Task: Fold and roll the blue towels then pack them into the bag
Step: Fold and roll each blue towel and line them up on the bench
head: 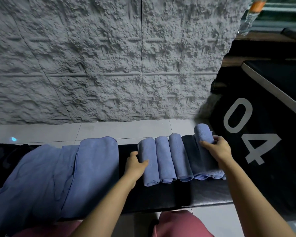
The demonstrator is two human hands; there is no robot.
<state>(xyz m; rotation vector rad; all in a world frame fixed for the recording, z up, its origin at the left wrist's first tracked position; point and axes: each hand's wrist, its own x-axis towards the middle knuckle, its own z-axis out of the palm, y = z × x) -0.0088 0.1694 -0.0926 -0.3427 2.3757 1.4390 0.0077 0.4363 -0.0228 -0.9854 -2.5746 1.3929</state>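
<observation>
Several rolled blue towels (167, 158) lie side by side on a black mat (161, 197). My left hand (135, 165) presses against the leftmost roll (148, 161), thumb on top of it. My right hand (215, 149) grips the rightmost roll (203, 134), with the fingers wrapped over its far side. Unrolled blue towels (58, 177) lie spread in a pile on the left. A big black bag (266, 134) with a white "04" stands at the right.
A rough grey wall (109, 57) rises just behind a strip of white floor tiles (101, 130). My knees in pink cloth (176, 224) sit at the bottom edge. A plastic bottle (249, 16) hangs at the top right.
</observation>
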